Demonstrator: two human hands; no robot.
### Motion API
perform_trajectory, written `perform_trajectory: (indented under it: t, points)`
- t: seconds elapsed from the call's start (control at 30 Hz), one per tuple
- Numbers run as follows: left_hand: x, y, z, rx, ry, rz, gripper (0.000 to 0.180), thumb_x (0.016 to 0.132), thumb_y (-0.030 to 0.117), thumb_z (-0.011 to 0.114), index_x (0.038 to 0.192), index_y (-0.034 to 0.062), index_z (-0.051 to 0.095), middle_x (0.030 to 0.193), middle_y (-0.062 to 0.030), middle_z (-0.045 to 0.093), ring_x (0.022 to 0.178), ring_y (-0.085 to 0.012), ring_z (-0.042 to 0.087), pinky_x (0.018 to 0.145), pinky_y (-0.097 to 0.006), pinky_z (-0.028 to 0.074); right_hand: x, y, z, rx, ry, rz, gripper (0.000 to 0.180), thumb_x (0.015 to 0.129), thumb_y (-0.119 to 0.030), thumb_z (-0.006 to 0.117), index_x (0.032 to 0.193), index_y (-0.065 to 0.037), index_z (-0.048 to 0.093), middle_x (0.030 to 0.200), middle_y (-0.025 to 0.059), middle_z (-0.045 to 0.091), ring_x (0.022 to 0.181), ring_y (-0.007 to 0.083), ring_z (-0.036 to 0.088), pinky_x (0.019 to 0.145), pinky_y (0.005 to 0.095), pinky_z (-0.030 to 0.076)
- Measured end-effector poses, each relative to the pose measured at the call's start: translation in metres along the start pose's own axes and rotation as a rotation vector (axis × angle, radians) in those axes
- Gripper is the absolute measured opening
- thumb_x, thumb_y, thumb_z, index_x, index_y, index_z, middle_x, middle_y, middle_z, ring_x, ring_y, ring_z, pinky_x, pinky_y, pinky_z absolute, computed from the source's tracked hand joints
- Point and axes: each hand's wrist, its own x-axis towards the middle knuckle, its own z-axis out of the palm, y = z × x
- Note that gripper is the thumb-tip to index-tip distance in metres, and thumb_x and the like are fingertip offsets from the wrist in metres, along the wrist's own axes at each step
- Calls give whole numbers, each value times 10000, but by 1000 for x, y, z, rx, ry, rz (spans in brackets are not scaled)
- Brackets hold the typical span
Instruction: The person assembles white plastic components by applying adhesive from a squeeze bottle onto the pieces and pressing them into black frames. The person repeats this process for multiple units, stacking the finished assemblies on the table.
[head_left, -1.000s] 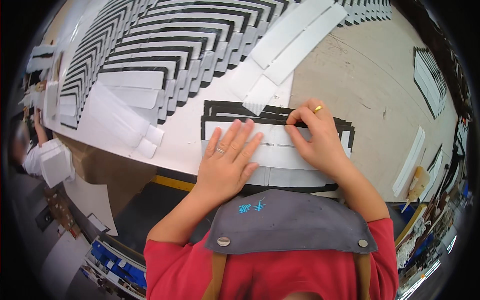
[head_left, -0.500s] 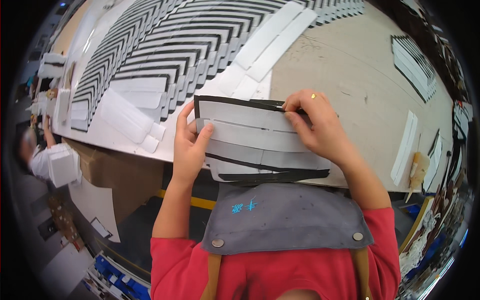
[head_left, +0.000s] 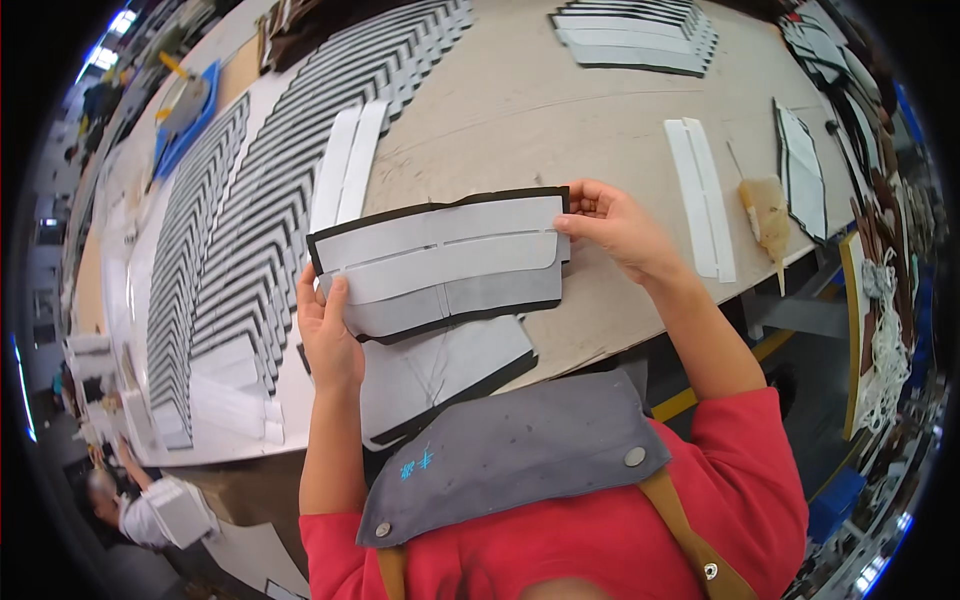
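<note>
Between my two hands is a wide panel (head_left: 440, 262) with black edging, pale strips with a slit line across it, and a grey lower band. My left hand (head_left: 332, 335) grips its left end, thumb on the face and fingers behind. At the upper right end my right hand (head_left: 615, 235) pinches it, thumb in front, with the other fingers curled. The panel is raised and slightly tilted. Beneath it lies another grey panel (head_left: 450, 375) with a black border, at the table's near edge and partly hidden.
Long rows of overlapping black-edged panels (head_left: 300, 130) cover the table's left side, with white strips (head_left: 350, 165) beside them. A fanned stack (head_left: 625, 40) lies at the far side. Rightward are slitted strips (head_left: 700, 200) and a yellowish pointed applicator (head_left: 765, 220). A person (head_left: 140, 505) works at lower left.
My right hand has shifted from the panel's top edge to its right end. The panel's upper face is now fully visible. The whole view has turned, and the table appears rotated.
</note>
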Motion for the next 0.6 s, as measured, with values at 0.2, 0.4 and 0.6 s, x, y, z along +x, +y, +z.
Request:
perform_trajectory:
  t: [0.2, 0.4, 0.6]
  points:
    - [44, 2, 73, 50, -214, 80, 476, 941, 70, 452, 1369, -22, 266, 1095, -147, 608, 1012, -131, 550, 873, -234, 398, 12, -25, -76, -51, 165, -71, 145, 838, -119, 618, 960, -43, 602, 861, -11, 592, 799, 75, 534, 703, 241, 429]
    - [129, -12, 190, 369, -416, 344, 502, 891, 54, 516, 1339, 16, 292, 781, -61, 596, 638, -96, 499, 593, -236, 399, 76, -71, -190, -186, 444, -274, 183, 835, -138, 603, 953, 1, 615, 819, -1, 594, 731, 77, 523, 641, 236, 435]
    - [199, -47, 308, 457, -388, 435, 607, 833, 68, 566, 1360, 39, 265, 658, -76, 542, 576, -175, 525, 584, -300, 430, 157, -67, -297, -286, 724, -338, 210, 780, -116, 627, 964, -14, 625, 811, 29, 613, 730, 119, 556, 656, 254, 455]
